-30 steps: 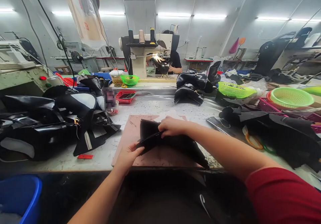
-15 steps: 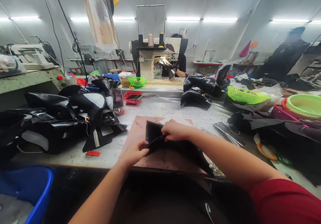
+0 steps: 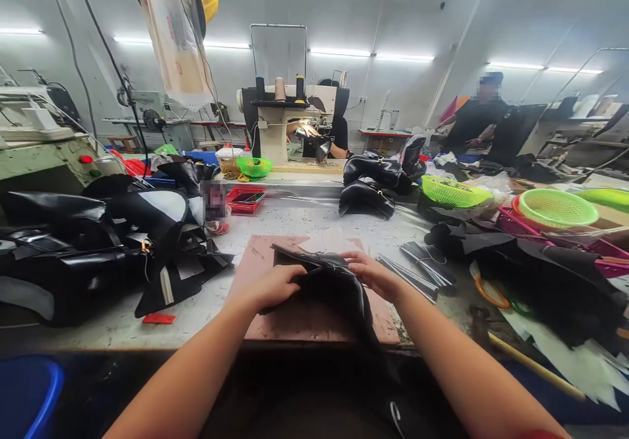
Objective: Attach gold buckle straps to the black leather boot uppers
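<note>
A glossy black leather boot upper lies bunched over the pink board, its lower end hanging past the table's front edge. My left hand pinches its left side, thumb on top and the other fingers hidden underneath. At the right, my right hand holds the far right edge with bent fingers; its thumb cannot be seen. Some white paper pieces lie on the board just beyond the leather.
More black boot uppers are heaped at left, others at the back. Bundled black-and-white strips, a hammer and green baskets sit at right. A co-worker's hand works at a sewing machine.
The boot upper has been turned and its opening has flattened, showing its glossy side. My right hand has shifted right to its outer edge. The view has swung to the right.
</note>
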The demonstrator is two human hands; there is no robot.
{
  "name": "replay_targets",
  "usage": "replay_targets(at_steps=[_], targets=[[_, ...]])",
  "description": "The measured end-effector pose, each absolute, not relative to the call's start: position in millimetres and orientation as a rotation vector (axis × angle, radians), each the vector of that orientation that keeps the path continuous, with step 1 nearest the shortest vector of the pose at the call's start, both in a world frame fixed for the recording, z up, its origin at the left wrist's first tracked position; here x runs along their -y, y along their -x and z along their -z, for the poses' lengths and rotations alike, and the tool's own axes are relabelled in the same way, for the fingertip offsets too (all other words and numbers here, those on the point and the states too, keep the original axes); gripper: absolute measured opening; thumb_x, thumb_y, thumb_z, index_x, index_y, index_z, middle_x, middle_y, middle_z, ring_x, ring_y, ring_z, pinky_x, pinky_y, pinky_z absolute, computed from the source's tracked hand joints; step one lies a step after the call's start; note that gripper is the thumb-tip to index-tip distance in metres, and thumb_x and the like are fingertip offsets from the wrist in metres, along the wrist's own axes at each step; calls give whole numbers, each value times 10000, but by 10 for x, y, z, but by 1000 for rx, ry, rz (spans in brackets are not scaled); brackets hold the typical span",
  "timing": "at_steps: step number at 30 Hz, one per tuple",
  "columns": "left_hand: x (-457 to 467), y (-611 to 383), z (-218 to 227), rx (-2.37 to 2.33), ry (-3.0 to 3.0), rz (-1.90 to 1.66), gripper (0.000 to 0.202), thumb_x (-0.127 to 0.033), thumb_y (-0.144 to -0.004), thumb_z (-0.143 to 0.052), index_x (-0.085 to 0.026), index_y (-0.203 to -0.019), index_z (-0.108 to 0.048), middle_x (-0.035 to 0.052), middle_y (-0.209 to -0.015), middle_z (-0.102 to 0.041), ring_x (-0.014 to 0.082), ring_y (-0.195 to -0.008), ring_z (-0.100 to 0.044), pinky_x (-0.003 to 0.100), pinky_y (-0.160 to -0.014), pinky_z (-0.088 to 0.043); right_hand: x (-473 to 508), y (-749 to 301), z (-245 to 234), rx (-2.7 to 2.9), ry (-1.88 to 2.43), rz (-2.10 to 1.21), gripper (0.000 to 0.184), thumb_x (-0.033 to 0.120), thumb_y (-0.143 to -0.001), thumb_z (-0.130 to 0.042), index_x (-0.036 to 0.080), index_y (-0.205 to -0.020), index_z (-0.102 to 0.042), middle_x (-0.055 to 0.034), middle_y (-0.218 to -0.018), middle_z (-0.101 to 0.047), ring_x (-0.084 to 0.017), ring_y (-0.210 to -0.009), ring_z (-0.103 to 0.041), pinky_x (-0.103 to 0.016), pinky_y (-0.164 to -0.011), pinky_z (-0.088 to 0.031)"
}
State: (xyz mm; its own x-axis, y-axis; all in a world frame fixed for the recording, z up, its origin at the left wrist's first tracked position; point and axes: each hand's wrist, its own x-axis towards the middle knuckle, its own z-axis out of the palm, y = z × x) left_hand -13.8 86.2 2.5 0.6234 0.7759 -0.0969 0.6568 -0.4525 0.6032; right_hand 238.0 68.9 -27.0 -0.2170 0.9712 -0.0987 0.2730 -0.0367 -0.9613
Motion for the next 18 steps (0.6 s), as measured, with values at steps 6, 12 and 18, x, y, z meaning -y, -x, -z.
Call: replay_targets(at_steps=[6, 12, 18], targets=[[-871, 142, 84, -1148, -2253, -353, 279, -116, -689, -472, -232, -887, -631, -23, -875, -693, 184, -832, -627, 264, -742, -478, -452, -2071, 375, 1433, 1166, -1435, 399, 437, -724, -362, 163, -911, -583, -87, -782, -653, -258, -782, -633, -380, -718, -495], [-984, 130, 146, -1560, -2263, -875, 341, -100, -741, -411, -193, -1046, -533, 94, -1072, -604, 259, -1020, -550, 399, -866, -436, -509, -1700, -9, 1770, 1158, -835, 501, 205, -660, -374, 139, -1142, -494, -108, -1090, -602, -272, -1030, -530, -380, -885, -417], [-484, 321, 576, -1733, -2284, -1316, 264, -95, -794, -266, -168, -971, -447, 132, -954, -543, 266, -1013, -509, 501, -897, -389, -577, -1092, 85, 2393, 1337, -201, 380, 222, -737, -423, 55, -1055, -551, -204, -1058, -576, -322, -991, -506, -446, -917, -355]])
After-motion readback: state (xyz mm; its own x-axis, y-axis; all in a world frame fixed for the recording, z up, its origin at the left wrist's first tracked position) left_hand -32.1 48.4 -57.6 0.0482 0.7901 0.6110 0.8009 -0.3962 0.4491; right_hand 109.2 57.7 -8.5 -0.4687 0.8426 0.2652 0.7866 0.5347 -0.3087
